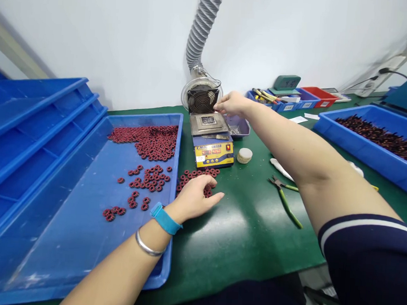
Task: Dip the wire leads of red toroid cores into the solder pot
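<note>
My left hand is curved over a pile of small red ring-shaped coils on the table, thumb apart from the fingers, with nothing visibly held. My right hand reaches forward above a solder pot, beside the round fan grille behind it. Its fingertips are pressed together, and whatever they hold is too small to make out. The solder pot has a shiny square well on top and a lit red display in front. More red coils lie in a large blue tray on the left.
A grey exhaust hose rises behind the pot. A round whitish sponge-like block and green-handled cutters lie to the right. A purple bin stands behind. Another blue tray holds dark parts; blue trays are stacked left.
</note>
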A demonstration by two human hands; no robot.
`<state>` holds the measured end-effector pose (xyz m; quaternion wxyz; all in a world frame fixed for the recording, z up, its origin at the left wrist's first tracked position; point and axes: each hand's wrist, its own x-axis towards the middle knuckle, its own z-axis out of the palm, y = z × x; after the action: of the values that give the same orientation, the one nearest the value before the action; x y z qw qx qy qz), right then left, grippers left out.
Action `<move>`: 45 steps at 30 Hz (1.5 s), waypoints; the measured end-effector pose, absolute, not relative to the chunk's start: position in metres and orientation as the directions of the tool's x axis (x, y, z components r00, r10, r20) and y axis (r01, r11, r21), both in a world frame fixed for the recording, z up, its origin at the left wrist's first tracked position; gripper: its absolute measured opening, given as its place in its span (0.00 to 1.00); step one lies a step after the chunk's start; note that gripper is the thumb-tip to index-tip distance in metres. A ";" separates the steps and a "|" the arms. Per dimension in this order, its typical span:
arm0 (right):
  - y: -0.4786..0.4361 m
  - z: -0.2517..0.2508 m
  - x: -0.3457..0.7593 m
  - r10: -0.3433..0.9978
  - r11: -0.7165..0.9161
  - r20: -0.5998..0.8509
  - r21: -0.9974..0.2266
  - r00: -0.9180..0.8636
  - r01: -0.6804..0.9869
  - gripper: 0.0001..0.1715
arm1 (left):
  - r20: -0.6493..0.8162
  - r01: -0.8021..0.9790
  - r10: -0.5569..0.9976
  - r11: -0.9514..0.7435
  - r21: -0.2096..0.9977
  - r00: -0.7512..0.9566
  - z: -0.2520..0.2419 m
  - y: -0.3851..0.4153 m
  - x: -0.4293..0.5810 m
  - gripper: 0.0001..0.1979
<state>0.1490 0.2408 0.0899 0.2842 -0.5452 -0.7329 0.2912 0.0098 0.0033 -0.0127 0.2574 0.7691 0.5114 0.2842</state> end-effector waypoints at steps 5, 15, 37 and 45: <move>0.242 0.081 0.146 0.956 0.287 0.156 -0.673 -0.249 0.681 0.08 | 0.182 0.632 0.931 -0.350 0.691 0.316 -0.014 0.004 0.009 0.10; 0.242 0.072 0.136 0.907 0.414 0.275 -0.434 -0.320 0.800 0.09 | 0.167 0.643 0.932 -0.345 0.684 0.323 -0.015 0.004 0.009 0.11; 0.241 0.055 0.151 0.898 0.435 0.290 -0.477 -0.331 0.764 0.11 | 0.130 0.663 0.930 -0.338 0.668 0.343 -0.016 0.004 0.007 0.12; 0.238 0.057 0.149 0.905 0.422 0.288 -0.525 -0.312 0.740 0.08 | 0.105 0.660 0.933 -0.321 0.679 0.345 -0.015 0.004 0.007 0.14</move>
<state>0.1489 0.2376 0.0575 0.2777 -0.5166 -0.7961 0.1493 0.0071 0.0041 -0.0148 0.2730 0.7733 0.5149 0.2495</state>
